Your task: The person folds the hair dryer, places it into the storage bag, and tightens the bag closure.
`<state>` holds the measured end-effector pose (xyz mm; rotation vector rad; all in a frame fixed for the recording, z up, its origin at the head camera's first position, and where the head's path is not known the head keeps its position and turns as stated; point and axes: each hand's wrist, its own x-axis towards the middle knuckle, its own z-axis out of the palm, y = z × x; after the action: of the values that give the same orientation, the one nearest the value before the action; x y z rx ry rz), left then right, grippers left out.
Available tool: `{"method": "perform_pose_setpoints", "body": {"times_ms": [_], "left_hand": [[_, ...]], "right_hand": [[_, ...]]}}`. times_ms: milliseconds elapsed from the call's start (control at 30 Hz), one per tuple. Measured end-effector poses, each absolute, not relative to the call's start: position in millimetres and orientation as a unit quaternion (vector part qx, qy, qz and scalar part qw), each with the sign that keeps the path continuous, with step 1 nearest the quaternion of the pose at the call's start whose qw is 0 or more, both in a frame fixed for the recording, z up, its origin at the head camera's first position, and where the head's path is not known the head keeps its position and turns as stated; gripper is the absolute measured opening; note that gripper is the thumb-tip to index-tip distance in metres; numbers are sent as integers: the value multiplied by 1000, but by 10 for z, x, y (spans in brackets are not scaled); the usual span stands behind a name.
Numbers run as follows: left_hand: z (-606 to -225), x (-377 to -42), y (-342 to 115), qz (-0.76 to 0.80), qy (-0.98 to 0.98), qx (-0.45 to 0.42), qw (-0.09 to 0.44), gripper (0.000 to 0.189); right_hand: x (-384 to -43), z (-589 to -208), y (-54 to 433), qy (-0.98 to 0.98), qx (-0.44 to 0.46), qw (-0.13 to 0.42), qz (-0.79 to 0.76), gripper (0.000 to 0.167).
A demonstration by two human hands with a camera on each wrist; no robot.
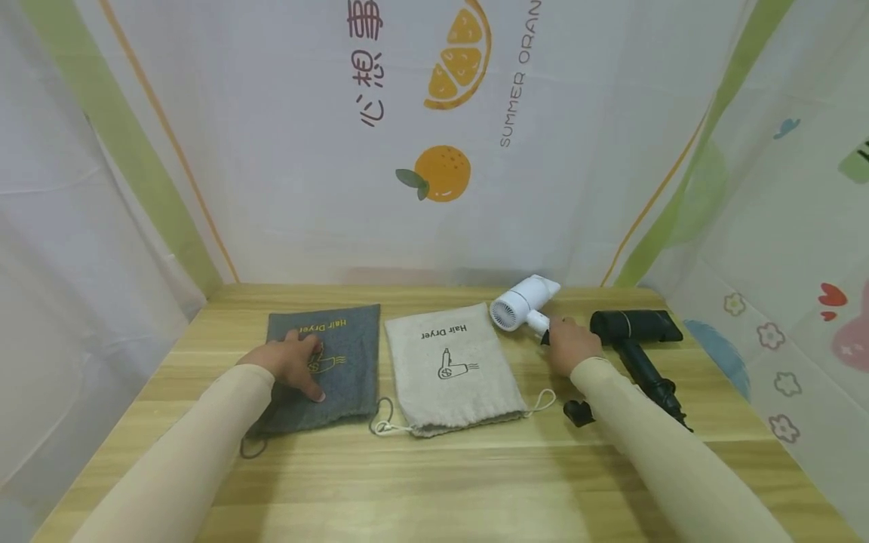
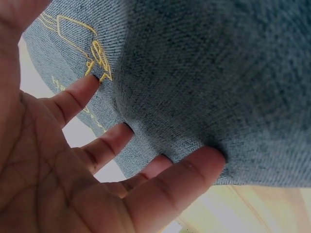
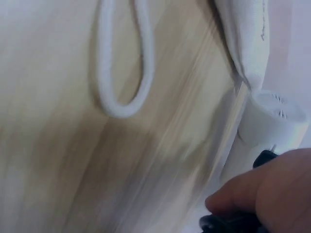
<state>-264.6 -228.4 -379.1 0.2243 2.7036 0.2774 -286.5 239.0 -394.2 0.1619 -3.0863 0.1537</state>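
A white fabric curtain with orange prints [image 1: 292, 219] backs the upper frame; a pale wood-grain table [image 1: 380, 490] fills the lower half. At centre left lies a dark grey cloth drawstring pouch [image 1: 356, 354], flat; at centre, a cream cloth drawstring pouch [image 1: 451, 396], also flat, with the drawstring edge towards the bottom of the frame. At right lies a black plastic hair dryer [image 1: 631, 326], just beyond the right hand, untouched. Left of it lies a smaller white plastic hair dryer [image 1: 524, 302].

Critical relation: the white dryer sits at the upper left of the right hand [image 1: 570, 347], which is much the nearer hand. Its barrel slants from lower left to upper right; its handle runs down and right into that hand. The cream pouch lies between the hands, touched by neither.

Right hand: grasping the white dryer at its handle end; the full finger wrap is hidden. Left hand [image 1: 293, 363]: fingers spread, fingertips against the grey pouch, no grasp evident.

Smallest items: a white cord loop [image 3: 121, 110] and a black piece [image 1: 578, 412] below the right hand, not identifiable.
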Motion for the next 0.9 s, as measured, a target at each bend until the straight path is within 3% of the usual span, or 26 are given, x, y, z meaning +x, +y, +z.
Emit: {"method": "perform_pose_setpoints", "body": {"times_ms": [367, 900], "left_hand": [[-3787, -2642, -2286, 94, 971, 83, 203, 94], [-3771, -2631, -2278, 95, 972, 85, 199, 92]], "right_hand": [[-2802, -3928, 2349, -993, 70, 97, 25, 20], [-2789, -3958, 2361, -989, 52, 136, 39, 30]]}}
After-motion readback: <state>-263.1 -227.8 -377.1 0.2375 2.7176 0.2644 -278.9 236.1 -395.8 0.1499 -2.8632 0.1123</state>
